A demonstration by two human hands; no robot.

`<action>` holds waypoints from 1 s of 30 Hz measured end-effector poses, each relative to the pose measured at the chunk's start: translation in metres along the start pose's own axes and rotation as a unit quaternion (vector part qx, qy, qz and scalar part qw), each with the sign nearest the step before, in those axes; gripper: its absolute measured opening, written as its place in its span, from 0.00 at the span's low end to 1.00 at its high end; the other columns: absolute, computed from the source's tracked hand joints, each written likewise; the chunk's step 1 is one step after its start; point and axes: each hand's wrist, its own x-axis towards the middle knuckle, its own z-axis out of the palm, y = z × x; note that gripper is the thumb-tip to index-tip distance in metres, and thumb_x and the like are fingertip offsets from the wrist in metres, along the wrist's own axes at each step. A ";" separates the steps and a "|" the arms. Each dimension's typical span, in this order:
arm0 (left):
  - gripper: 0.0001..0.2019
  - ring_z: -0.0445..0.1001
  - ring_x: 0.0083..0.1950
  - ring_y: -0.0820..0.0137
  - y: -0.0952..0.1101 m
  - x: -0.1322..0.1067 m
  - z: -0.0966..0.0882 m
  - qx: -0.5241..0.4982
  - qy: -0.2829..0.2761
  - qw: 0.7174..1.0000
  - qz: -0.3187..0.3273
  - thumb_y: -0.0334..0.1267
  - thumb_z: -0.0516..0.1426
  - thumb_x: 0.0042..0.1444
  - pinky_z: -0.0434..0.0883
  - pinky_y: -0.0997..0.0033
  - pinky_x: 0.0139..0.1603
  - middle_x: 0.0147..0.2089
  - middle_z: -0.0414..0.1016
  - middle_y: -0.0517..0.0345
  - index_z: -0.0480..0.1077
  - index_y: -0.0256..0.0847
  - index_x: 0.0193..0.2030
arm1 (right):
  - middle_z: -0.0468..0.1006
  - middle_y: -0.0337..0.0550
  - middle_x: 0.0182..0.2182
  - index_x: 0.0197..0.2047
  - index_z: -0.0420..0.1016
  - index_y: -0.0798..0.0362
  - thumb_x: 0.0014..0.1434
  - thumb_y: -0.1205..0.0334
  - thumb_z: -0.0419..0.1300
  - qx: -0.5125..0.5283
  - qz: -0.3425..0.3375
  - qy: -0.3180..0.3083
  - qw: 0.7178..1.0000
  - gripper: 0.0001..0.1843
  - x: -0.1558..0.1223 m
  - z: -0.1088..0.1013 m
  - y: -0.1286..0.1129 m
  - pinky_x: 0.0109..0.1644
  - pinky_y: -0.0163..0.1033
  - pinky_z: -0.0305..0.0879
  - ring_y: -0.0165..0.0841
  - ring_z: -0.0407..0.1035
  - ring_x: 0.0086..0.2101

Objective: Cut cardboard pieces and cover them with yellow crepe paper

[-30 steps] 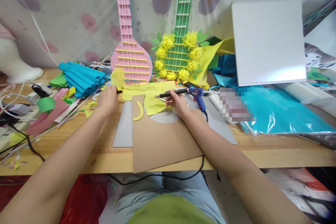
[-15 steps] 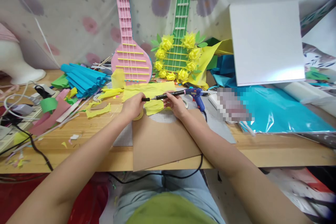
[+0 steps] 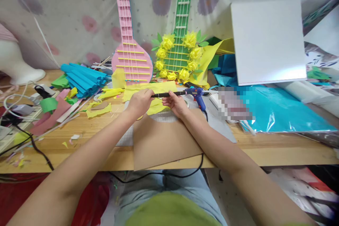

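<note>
My left hand [image 3: 140, 101] and my right hand [image 3: 176, 104] both grip a thin black pen-like tool [image 3: 167, 94], held level above the desk. The left fingers close round its left end, where a cap seems to sit. The right fingers pinch its middle. Under the hands lies yellow paper [image 3: 150, 90] and a brown cardboard sheet [image 3: 164, 141] with a round cut-out. A blue glue gun [image 3: 199, 97] lies just right of the right hand.
A pink paper guitar [image 3: 131, 56] and a green one with yellow flowers [image 3: 178, 56] lean against the back wall. Folded blue paper [image 3: 81, 77] and scraps lie at the left, with cables [image 3: 16, 113]. A white board [image 3: 267, 42] and teal sheet [image 3: 280, 109] fill the right.
My left hand came from the scraps at the left over to the tool's left end and closed on it. My right hand stayed on the tool.
</note>
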 end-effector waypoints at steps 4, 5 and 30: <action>0.05 0.72 0.37 0.64 -0.004 -0.002 0.001 0.021 0.029 0.999 0.039 0.32 0.52 0.55 0.64 0.68 0.35 0.35 0.74 0.50 0.68 0.38 0.36 | 0.77 0.44 0.19 0.25 0.71 0.61 0.60 0.60 0.53 0.018 0.030 -0.003 0.999 0.16 -0.003 0.004 -0.001 0.25 0.28 0.70 0.26 0.71 0.19; 0.05 0.72 0.36 0.64 -0.004 -0.003 0.002 0.025 0.035 0.998 0.047 0.32 0.51 0.55 0.64 0.68 0.34 0.35 0.74 0.50 0.68 0.38 0.35 | 0.77 0.43 0.19 0.25 0.71 0.61 0.60 0.60 0.53 0.026 0.035 -0.002 0.999 0.16 -0.003 0.004 -0.001 0.25 0.28 0.70 0.26 0.71 0.19; 0.18 0.65 0.52 0.47 -0.106 -0.053 0.012 0.060 -0.004 0.904 -0.424 0.40 0.51 0.55 0.63 0.53 0.47 0.49 0.66 0.32 0.66 0.30 0.48 | 0.72 0.54 0.41 0.42 0.71 0.59 0.57 0.66 0.52 -0.823 -0.148 0.005 0.549 0.12 -0.038 -0.039 -0.036 0.48 0.39 0.58 0.38 0.65 0.44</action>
